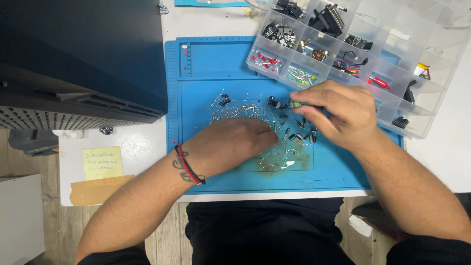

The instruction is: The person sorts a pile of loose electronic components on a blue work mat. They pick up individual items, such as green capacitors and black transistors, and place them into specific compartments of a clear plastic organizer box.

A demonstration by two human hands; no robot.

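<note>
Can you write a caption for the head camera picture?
Two hands sort small electronic parts on a blue mat.

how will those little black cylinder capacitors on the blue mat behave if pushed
The small black cylindrical capacitors probably roll, being round and lying sideways on the blue silicone mat. Their thin wire legs likely bend and snag the loose wire-legged parts nearby.

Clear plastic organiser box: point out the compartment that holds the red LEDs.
In the clear plastic organiser box, it is the near-left corner compartment; its right-hand neighbour holds green ones instead.
</note>
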